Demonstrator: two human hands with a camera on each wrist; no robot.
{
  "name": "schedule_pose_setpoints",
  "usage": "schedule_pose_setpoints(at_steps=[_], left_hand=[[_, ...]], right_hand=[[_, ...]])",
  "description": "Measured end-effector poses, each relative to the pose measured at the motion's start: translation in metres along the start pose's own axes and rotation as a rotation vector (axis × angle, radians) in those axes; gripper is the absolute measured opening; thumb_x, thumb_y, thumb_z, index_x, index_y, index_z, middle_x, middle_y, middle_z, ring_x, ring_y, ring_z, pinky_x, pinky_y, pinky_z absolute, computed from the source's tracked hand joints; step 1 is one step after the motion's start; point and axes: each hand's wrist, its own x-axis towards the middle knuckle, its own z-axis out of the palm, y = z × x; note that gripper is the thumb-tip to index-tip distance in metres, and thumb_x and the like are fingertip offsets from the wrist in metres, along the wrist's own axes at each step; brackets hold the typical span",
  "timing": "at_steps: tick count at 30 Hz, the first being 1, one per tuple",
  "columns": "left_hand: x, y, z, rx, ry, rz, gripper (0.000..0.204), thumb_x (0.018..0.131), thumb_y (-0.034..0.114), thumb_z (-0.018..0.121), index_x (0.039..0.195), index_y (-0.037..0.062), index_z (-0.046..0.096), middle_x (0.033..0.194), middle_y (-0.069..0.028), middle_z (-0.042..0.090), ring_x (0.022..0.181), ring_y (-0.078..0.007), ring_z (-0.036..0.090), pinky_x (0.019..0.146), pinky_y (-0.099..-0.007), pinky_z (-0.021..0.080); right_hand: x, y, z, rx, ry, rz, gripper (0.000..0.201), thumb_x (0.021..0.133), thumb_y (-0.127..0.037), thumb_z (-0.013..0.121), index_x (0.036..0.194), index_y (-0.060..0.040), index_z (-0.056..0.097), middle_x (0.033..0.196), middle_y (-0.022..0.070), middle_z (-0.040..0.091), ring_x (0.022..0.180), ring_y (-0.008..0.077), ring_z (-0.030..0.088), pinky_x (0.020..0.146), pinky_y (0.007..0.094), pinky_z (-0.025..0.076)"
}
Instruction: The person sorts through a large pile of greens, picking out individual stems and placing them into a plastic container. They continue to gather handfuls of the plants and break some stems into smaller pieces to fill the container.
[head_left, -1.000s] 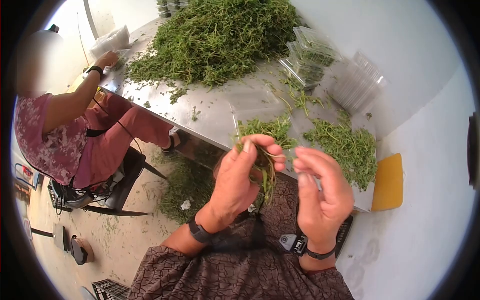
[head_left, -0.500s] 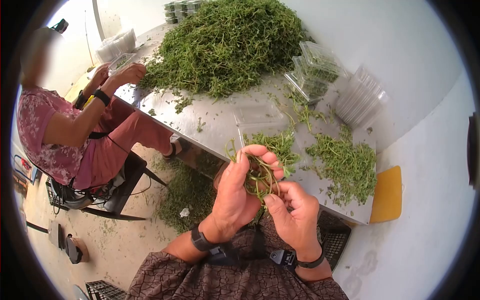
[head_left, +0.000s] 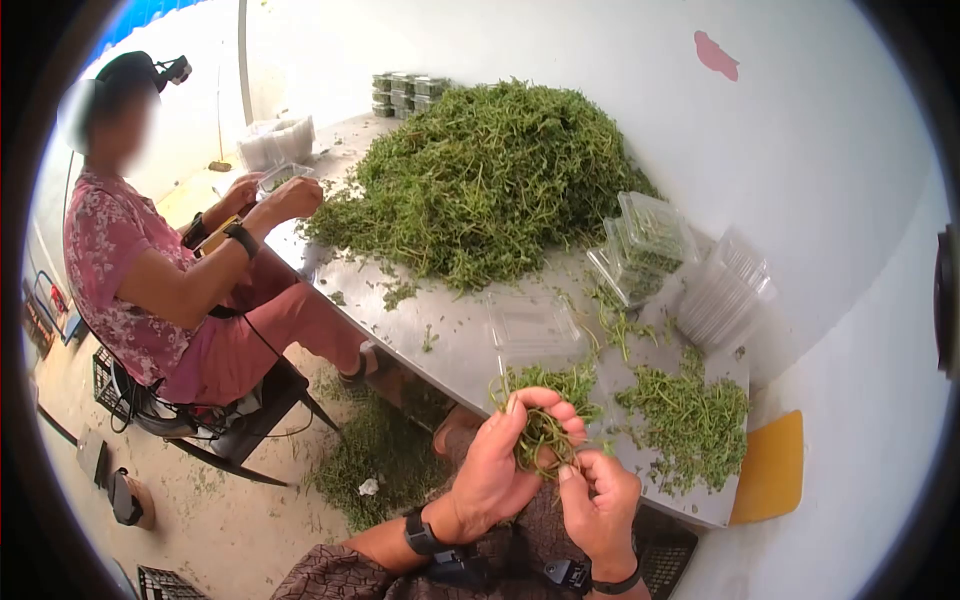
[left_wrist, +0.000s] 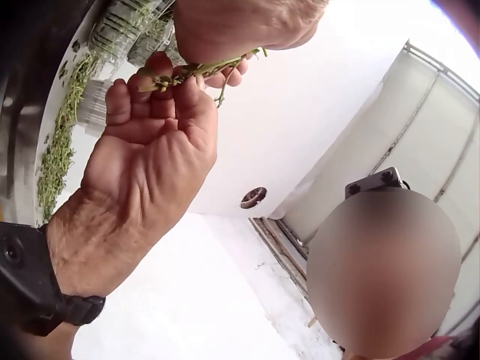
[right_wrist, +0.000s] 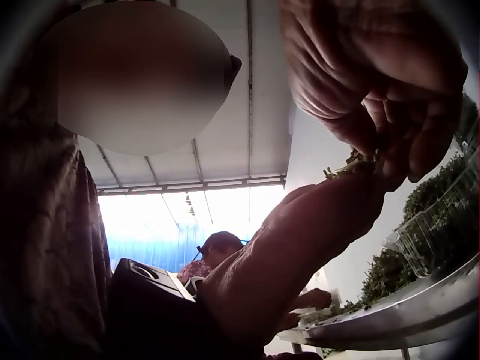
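My left hand holds a small bunch of green leafy stems above the lap, its fingers curled round them. Close against it, my right hand pinches stem ends between thumb and index finger. In the left wrist view the stems run across the right fingertips. Just beyond the hands, more greens lie at the table's near edge, by a clear plastic lid. A loose patch of greens spreads to their right.
A large heap of greens covers the metal table. Filled clear boxes and a stack of empty ones stand right. Another person sits at left with a clear container. A yellow board stands beside the table.
My right hand came in from apart to pinch the stems in my left hand. The head view has tilted up. The other person's hands have come together round a container.
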Motion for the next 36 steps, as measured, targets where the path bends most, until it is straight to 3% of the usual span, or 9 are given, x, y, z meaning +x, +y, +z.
schedule_pose_setpoints(at_steps=[4, 8, 11, 15, 17, 27, 32, 34, 36], left_hand=[[-0.003, -0.003, 0.011, 0.147, 0.122, -0.036, 0.029, 0.102, 0.030, 0.049, 0.117, 0.0051, 0.052, 0.109, -0.0106, 0.059, 0.103, -0.0243, 0.061, 0.093, -0.0418, 0.051], [-0.004, -0.008, 0.010, 0.207, 0.156, -0.064, 0.028, 0.102, 0.030, 0.050, 0.115, 0.0052, 0.052, 0.108, -0.0105, 0.059, 0.101, -0.0239, 0.061, 0.092, -0.0412, 0.052], [-0.003, -0.006, 0.010, 0.195, 0.130, -0.057, 0.030, 0.101, 0.032, 0.051, 0.115, 0.0056, 0.052, 0.108, -0.0104, 0.059, 0.100, -0.0241, 0.061, 0.091, -0.0411, 0.052], [-0.001, 0.000, 0.014, 0.170, 0.073, 0.014, 0.030, 0.101, 0.035, 0.051, 0.113, 0.0071, 0.052, 0.106, -0.0065, 0.057, 0.099, -0.0218, 0.058, 0.090, -0.0387, 0.050], [-0.001, 0.000, 0.015, 0.128, 0.082, -0.001, 0.029, 0.102, 0.034, 0.049, 0.114, 0.0075, 0.053, 0.105, -0.0055, 0.057, 0.099, -0.0205, 0.056, 0.092, -0.0382, 0.049], [-0.004, 0.009, 0.007, -0.019, 0.081, 0.042, 0.030, 0.105, 0.030, 0.044, 0.117, 0.0057, 0.054, 0.108, -0.0069, 0.060, 0.102, -0.0209, 0.060, 0.093, -0.0384, 0.052], [-0.008, 0.008, 0.014, -0.050, 0.151, 0.010, 0.030, 0.106, 0.030, 0.042, 0.118, 0.0056, 0.054, 0.105, -0.0060, 0.059, 0.084, -0.0159, 0.056, 0.078, -0.0323, 0.051], [-0.012, 0.007, 0.013, 0.023, 0.092, -0.114, 0.031, 0.106, 0.031, 0.041, 0.119, 0.0056, 0.054, 0.100, -0.0042, 0.058, 0.067, -0.0102, 0.047, 0.059, -0.0245, 0.044], [-0.016, 0.007, 0.016, 0.105, 0.117, -0.180, 0.032, 0.106, 0.031, 0.040, 0.119, 0.0056, 0.054, 0.097, -0.0031, 0.056, 0.063, -0.0082, 0.044, 0.054, -0.0222, 0.039]], right_hand=[[0.001, -0.010, 0.001, 0.081, -0.012, 0.158, 0.008, 0.088, 0.000, 0.061, 0.092, 0.0063, 0.065, 0.072, 0.0006, 0.063, 0.063, 0.0027, 0.051, 0.055, 0.0206, 0.041], [-0.003, -0.006, -0.001, 0.080, -0.026, 0.163, 0.010, 0.090, -0.001, 0.061, 0.095, 0.0071, 0.065, 0.071, 0.0009, 0.064, 0.061, 0.0026, 0.052, 0.055, 0.0196, 0.041], [-0.005, 0.001, -0.004, 0.023, -0.020, 0.071, 0.009, 0.091, -0.001, 0.060, 0.093, 0.0069, 0.064, 0.070, 0.0016, 0.064, 0.059, 0.0035, 0.054, 0.054, 0.0197, 0.043], [-0.010, -0.014, -0.011, 0.036, -0.038, 0.176, 0.009, 0.092, -0.002, 0.059, 0.092, 0.0061, 0.062, 0.070, 0.0036, 0.065, 0.060, 0.0055, 0.058, 0.056, 0.0204, 0.046], [-0.011, -0.013, -0.013, 0.262, -0.034, 0.185, 0.011, 0.093, -0.006, 0.061, 0.096, 0.0051, 0.062, 0.073, 0.0052, 0.066, 0.064, 0.0061, 0.061, 0.057, 0.0213, 0.048], [-0.016, -0.021, -0.026, 0.660, -0.013, 0.256, 0.009, 0.095, -0.004, 0.059, 0.097, 0.0043, 0.062, 0.078, 0.0073, 0.065, 0.063, 0.0082, 0.060, 0.055, 0.0213, 0.048], [-0.012, -0.022, -0.027, 0.633, 0.059, 0.269, 0.012, 0.096, -0.008, 0.060, 0.099, 0.0036, 0.062, 0.077, 0.0067, 0.064, 0.063, 0.0090, 0.061, 0.054, 0.0215, 0.048], [-0.013, -0.021, -0.022, 0.603, 0.056, 0.279, 0.012, 0.096, -0.009, 0.060, 0.099, 0.0030, 0.062, 0.077, 0.0060, 0.064, 0.063, 0.0083, 0.061, 0.054, 0.0209, 0.048], [-0.013, -0.019, -0.021, 0.558, 0.037, 0.285, 0.013, 0.097, -0.010, 0.060, 0.099, 0.0017, 0.063, 0.076, 0.0033, 0.064, 0.062, 0.0060, 0.060, 0.053, 0.0194, 0.047]])
